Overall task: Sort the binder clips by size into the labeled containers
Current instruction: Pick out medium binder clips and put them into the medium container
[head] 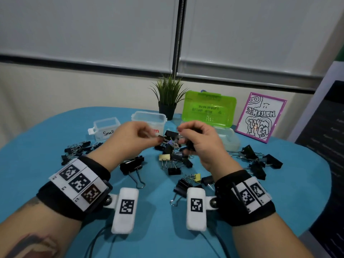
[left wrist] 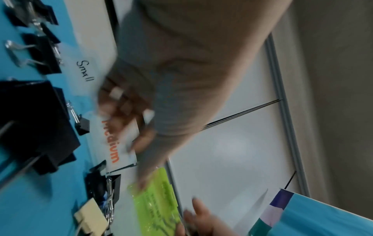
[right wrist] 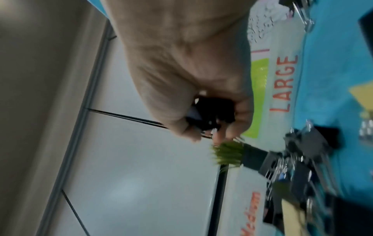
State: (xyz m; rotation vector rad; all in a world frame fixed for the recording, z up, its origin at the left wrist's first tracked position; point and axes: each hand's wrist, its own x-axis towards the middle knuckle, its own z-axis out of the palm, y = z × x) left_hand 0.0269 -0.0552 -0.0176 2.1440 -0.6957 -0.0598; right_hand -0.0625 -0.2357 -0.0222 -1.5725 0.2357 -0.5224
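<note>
Black binder clips of mixed sizes, a few of them gold, lie in a pile (head: 174,161) on the blue table (head: 46,131). Both hands hover over a tangled cluster (head: 171,141) at its far side. My left hand (head: 134,135) pinches a small black clip (head: 161,137) at the cluster's edge with curled fingers. My right hand (head: 195,136) grips a black clip (right wrist: 214,111) in its curled fingers. Behind stand the clear "Small" tub (head: 107,127), the "Medium" tub (head: 149,119) and the "LARGE" box (right wrist: 282,83) with its green lid (head: 208,108) raised.
Small clips (head: 78,148) lie at the left, big ones (head: 132,164) in front of my left hand, more (head: 257,162) at the right. A potted plant (head: 168,97) and a framed drawing (head: 260,116) stand at the back. A dark panel (head: 323,146) borders the right.
</note>
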